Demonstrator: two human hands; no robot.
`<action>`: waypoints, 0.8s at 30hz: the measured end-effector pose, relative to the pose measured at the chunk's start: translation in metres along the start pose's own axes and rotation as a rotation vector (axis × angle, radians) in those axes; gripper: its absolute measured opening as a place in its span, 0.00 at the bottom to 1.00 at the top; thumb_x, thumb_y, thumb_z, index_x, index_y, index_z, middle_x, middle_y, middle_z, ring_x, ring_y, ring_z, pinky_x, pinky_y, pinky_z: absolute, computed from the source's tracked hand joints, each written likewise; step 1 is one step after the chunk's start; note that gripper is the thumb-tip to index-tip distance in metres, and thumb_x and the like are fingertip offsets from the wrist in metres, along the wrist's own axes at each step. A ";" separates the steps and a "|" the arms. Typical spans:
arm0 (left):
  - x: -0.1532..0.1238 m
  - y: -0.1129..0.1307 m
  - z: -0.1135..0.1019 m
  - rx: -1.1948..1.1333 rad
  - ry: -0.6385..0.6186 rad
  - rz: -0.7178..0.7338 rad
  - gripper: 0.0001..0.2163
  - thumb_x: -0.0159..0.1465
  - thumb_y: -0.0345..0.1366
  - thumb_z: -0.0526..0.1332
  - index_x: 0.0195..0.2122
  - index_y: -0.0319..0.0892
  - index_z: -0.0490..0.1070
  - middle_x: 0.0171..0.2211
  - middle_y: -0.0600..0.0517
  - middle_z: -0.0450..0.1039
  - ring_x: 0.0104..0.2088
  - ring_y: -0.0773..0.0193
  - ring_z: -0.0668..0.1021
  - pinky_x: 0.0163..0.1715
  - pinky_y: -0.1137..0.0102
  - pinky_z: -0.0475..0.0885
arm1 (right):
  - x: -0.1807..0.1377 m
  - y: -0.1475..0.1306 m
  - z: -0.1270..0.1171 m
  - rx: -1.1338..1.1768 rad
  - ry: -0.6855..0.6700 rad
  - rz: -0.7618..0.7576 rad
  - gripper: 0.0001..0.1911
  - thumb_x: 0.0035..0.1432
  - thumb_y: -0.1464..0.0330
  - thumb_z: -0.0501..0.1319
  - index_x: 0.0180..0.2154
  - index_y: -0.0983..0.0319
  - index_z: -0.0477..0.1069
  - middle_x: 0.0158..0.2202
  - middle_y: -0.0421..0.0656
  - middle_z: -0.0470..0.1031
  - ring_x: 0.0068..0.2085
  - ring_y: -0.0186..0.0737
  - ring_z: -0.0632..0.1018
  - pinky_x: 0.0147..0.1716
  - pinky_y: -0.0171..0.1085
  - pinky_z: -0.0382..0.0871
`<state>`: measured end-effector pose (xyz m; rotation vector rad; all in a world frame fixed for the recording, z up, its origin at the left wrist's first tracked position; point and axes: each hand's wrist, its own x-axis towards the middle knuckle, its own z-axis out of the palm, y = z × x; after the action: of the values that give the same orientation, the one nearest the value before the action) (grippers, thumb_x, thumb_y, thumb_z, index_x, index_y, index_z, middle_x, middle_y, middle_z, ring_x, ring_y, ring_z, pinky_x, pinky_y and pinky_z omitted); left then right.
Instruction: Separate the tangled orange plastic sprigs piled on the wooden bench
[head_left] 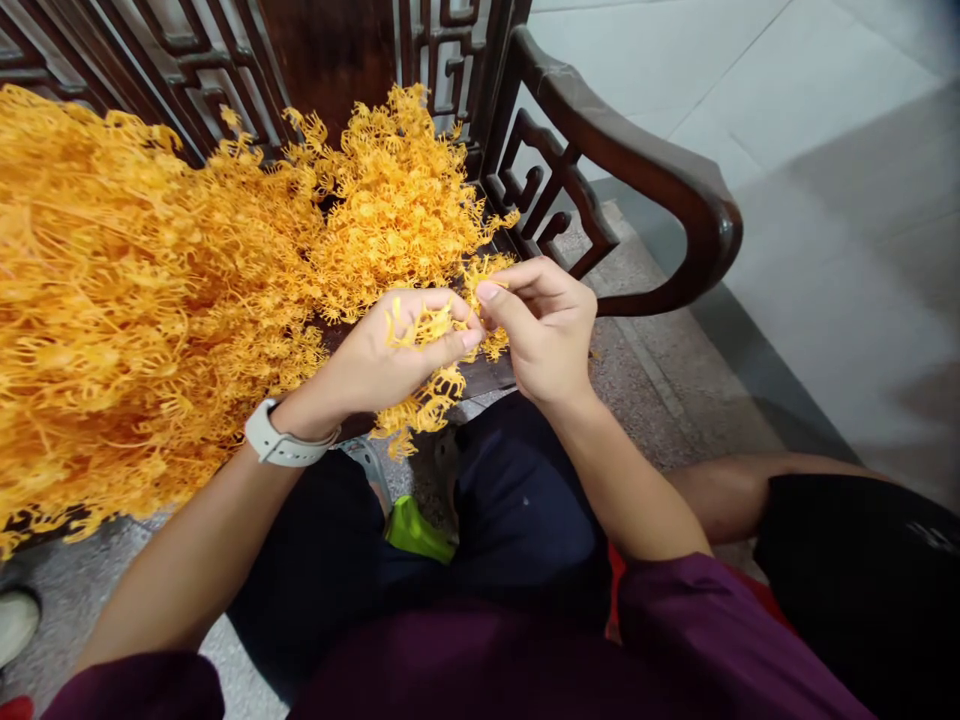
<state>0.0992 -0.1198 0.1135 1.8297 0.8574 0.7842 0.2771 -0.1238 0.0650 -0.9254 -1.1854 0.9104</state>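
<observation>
The work appears to be in its middle, as far as I can judge. The left hand holds a loose bunch of orange sprigs; its thumb and forefinger are bent together, and some of the sprigs lie across the palm. More of them hang just below this hand. The right hand is beside it, with a pinching grip: thumb and forefinger are brought together on a small orange cluster between the two hands. So the handling of this bunch seems not yet finished, because both hands are occupied with it.

Around them there is much more of the same material. A large orange heap fills the left side, and a smaller heap stands on the bench, near its curved armrest. The two heaps touch, and their border is not clear. Whether the one is already sorted and the other waits, I cannot tell. By the quantity, I would judge that a good part may be left.
</observation>
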 end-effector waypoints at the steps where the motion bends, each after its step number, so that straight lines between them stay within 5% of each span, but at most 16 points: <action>1: 0.000 -0.002 0.002 0.008 0.001 0.012 0.09 0.69 0.40 0.68 0.34 0.42 0.76 0.28 0.52 0.74 0.32 0.63 0.76 0.29 0.70 0.68 | 0.000 0.001 0.001 0.017 0.011 0.016 0.11 0.61 0.59 0.74 0.33 0.57 0.77 0.28 0.35 0.74 0.27 0.31 0.72 0.28 0.35 0.69; 6: 0.000 -0.010 0.009 0.216 0.022 0.082 0.10 0.72 0.39 0.62 0.34 0.41 0.75 0.28 0.53 0.73 0.29 0.66 0.70 0.31 0.69 0.64 | 0.000 0.006 0.007 0.109 0.005 0.143 0.17 0.61 0.57 0.74 0.30 0.58 0.71 0.24 0.34 0.69 0.25 0.30 0.70 0.26 0.34 0.67; 11: -0.003 -0.014 0.014 0.408 0.052 0.164 0.12 0.72 0.32 0.58 0.29 0.42 0.67 0.23 0.55 0.66 0.24 0.67 0.63 0.27 0.67 0.56 | -0.005 0.002 0.014 0.010 0.045 0.069 0.18 0.59 0.55 0.75 0.33 0.57 0.70 0.28 0.35 0.72 0.28 0.31 0.72 0.27 0.34 0.70; 19: -0.008 0.004 -0.010 0.168 0.055 0.122 0.13 0.73 0.44 0.63 0.34 0.42 0.76 0.34 0.51 0.79 0.35 0.61 0.78 0.37 0.67 0.70 | 0.006 0.007 -0.003 -0.045 0.100 0.045 0.18 0.61 0.52 0.73 0.34 0.55 0.70 0.31 0.37 0.70 0.30 0.33 0.72 0.28 0.35 0.70; 24: -0.010 0.013 -0.023 0.129 0.117 0.006 0.09 0.70 0.42 0.67 0.35 0.44 0.77 0.33 0.51 0.79 0.36 0.60 0.78 0.37 0.67 0.71 | 0.015 0.004 -0.014 0.099 -0.052 0.164 0.20 0.63 0.47 0.69 0.39 0.55 0.70 0.32 0.37 0.71 0.27 0.32 0.70 0.26 0.35 0.67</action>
<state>0.0780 -0.1217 0.1324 1.9147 0.9979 0.8645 0.2929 -0.1101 0.0648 -0.9339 -1.1093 1.1209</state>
